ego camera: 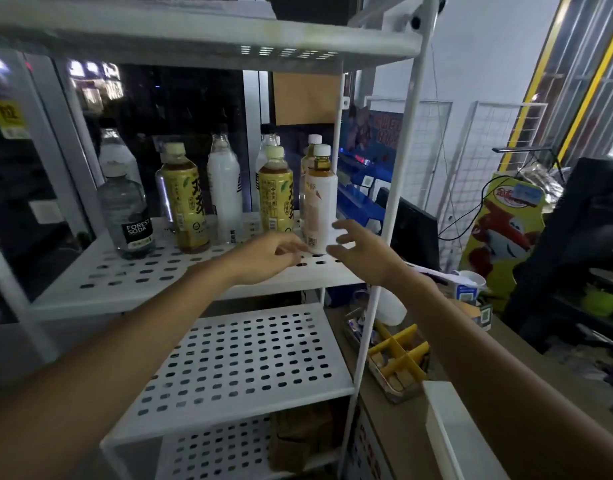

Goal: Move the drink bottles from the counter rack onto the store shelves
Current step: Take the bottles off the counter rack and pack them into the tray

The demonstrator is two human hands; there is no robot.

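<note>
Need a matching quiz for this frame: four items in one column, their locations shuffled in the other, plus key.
1. Forest Soda bottle
2. milky white bottle
3. white-label tea bottle
4. yellow divider tray

A. on the counter, right of the rack
B. between the two yellow-label bottles
C. between left hand and right hand
D. left end of the bottle row

Pairs: 1-D, 2-B, 3-C, 4-A.

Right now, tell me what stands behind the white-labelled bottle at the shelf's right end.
Another white-capped bottle stands right behind the white-labelled bottle. Only its cap and pale shoulder show; its label, body and base are covered, so its contents cannot be told.
</note>
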